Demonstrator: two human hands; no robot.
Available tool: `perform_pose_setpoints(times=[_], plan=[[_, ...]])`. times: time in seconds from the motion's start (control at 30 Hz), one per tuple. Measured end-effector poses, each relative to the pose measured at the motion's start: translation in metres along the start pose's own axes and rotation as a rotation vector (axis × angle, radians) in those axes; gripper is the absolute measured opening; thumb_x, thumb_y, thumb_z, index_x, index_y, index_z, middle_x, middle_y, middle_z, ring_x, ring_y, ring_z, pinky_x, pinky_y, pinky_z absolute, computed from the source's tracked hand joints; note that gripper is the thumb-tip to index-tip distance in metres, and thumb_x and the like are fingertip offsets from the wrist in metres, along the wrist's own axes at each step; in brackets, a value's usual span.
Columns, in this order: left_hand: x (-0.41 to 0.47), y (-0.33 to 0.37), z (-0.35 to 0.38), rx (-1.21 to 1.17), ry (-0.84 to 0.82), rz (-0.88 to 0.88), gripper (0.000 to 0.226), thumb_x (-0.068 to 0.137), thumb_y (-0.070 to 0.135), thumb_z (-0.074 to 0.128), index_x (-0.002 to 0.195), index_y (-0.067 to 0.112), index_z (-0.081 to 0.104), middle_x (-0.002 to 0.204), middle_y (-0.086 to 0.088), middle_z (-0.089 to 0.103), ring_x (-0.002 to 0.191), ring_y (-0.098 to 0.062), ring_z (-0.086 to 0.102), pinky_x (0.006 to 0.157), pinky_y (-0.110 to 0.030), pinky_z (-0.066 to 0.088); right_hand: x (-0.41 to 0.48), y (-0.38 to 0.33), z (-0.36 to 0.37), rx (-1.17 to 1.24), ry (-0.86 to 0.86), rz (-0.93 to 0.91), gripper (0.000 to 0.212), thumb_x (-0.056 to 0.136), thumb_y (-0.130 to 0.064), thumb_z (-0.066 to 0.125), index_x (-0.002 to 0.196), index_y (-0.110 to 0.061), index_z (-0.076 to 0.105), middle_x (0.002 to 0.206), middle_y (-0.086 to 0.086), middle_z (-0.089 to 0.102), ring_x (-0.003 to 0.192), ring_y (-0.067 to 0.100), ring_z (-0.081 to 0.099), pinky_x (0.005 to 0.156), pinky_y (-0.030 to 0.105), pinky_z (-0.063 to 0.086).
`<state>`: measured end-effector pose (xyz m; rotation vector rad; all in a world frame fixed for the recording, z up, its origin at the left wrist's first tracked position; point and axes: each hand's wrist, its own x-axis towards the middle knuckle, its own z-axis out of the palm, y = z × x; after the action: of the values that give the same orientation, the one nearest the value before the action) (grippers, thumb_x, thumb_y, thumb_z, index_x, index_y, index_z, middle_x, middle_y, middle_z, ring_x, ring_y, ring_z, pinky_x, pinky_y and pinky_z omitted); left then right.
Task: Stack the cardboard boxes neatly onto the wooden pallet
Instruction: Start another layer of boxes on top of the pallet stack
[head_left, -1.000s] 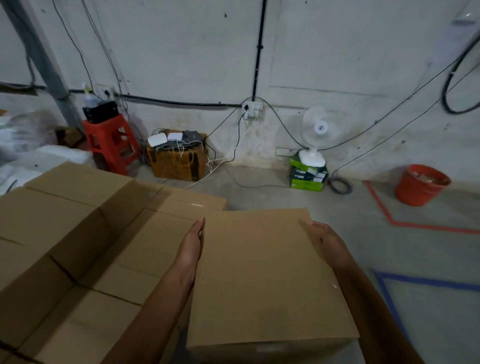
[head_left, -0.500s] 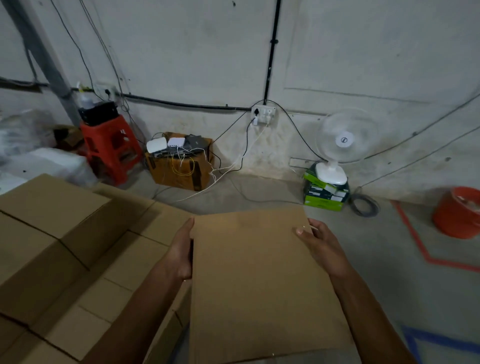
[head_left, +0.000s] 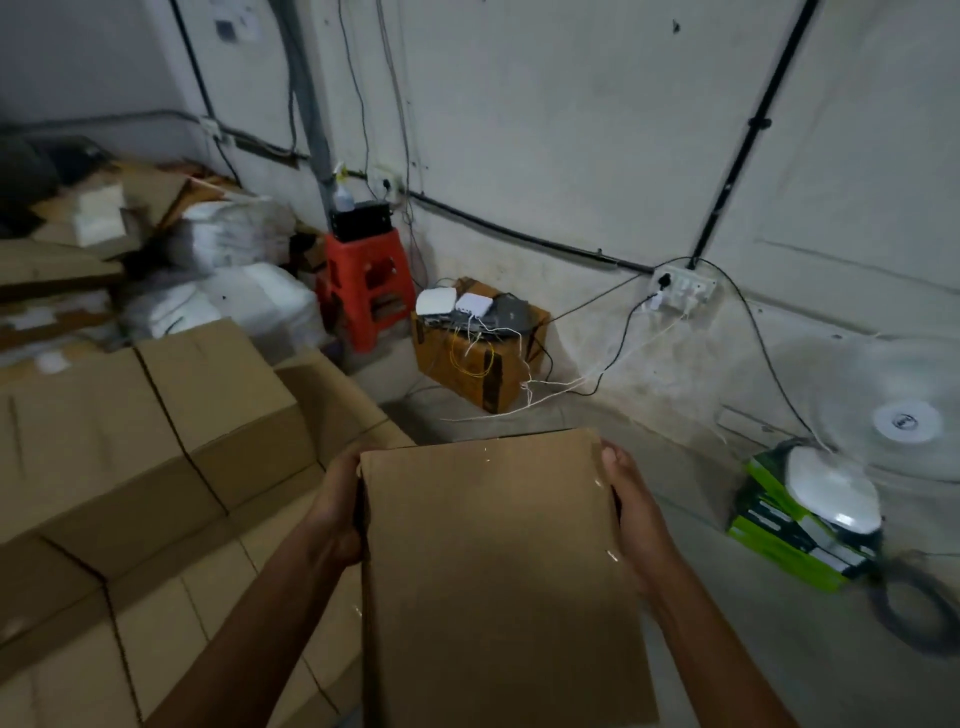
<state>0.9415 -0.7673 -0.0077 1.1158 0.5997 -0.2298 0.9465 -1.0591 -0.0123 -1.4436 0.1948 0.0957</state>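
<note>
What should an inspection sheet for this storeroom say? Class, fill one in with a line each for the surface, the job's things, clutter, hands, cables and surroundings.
Surface: bare concrete floor; pallet not in view.
Job's things: held cardboard box, carried between both hands; stacked boxes to its left, in uneven tiers.
Clutter: white sacks, red stool, brown carton carrying small devices, green boxes under a fan.
Hands: left hand and right hand grip opposite sides of the held box.
Cables: wall socket feeds black and white leads that trail over the floor; coiled cable lies at right.
Surroundings: stained wall with conduit.
</note>
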Motion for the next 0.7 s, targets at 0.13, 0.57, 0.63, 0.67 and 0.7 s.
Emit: perform_pose_setpoints(times=[0.13, 0.57, 0.63, 0.67, 0.7], plan=[[0.035, 0.030, 0.003, -0.025, 0.083, 0.068, 0.041, 0.096, 0.041, 0.049, 0.073, 0.013, 0.069, 0.070, -0.008, 0.070, 0.069, -0.024, 0.063, 0.072, -0.036, 0.048, 0.075, -0.002, 0.027, -0.136, -0.144, 0.127, 0.097, 0.065, -0.098, 0.047, 0.139, -0.036, 0.057, 0.137, 0.001, 0.063, 0.125, 0.023, 0.060, 0.109, 0.054, 0.045], [0.187, 0.131, 0.013, -0.161, 0.232, 0.218, 0.028, 0.095, 0.026, 0.044, 0.101, 0.005, 0.062, 0.090, -0.014, 0.063, 0.085, -0.026, 0.059, 0.075, -0.036, 0.044, 0.352, -0.031, 0.143, -0.200, -0.319, 0.452, 0.098, 0.066, -0.093, 0.056, 0.138, -0.026, 0.057, 0.135, 0.016, 0.063, 0.124, 0.037, 0.059, 0.105, 0.056, 0.043], [0.205, 0.138, 0.015, -0.192, 0.269, 0.205, 0.031, 0.093, 0.026, 0.043, 0.104, 0.003, 0.061, 0.095, -0.016, 0.062, 0.089, -0.028, 0.058, 0.076, -0.036, 0.043, 0.374, -0.028, 0.155, -0.292, -0.294, 0.554, 0.093, 0.071, -0.086, 0.059, 0.138, -0.021, 0.056, 0.136, 0.018, 0.060, 0.125, 0.041, 0.055, 0.099, 0.052, 0.042], [0.216, 0.141, 0.014, -0.206, 0.291, 0.204, 0.033, 0.092, 0.026, 0.043, 0.105, 0.002, 0.062, 0.097, -0.017, 0.062, 0.091, -0.029, 0.058, 0.077, -0.037, 0.043, 0.385, -0.029, 0.161, -0.310, -0.309, 0.561, 0.086, 0.075, -0.080, 0.062, 0.136, -0.020, 0.057, 0.132, 0.017, 0.062, 0.122, 0.040, 0.055, 0.093, 0.048, 0.042], [0.226, 0.144, 0.015, -0.219, 0.309, 0.197, 0.033, 0.092, 0.025, 0.043, 0.104, 0.002, 0.062, 0.098, -0.017, 0.062, 0.092, -0.029, 0.058, 0.078, -0.037, 0.043, 0.399, -0.027, 0.167, -0.320, -0.336, 0.554, 0.078, 0.077, -0.076, 0.065, 0.131, -0.020, 0.060, 0.125, 0.017, 0.065, 0.116, 0.038, 0.058, 0.090, 0.046, 0.043]])
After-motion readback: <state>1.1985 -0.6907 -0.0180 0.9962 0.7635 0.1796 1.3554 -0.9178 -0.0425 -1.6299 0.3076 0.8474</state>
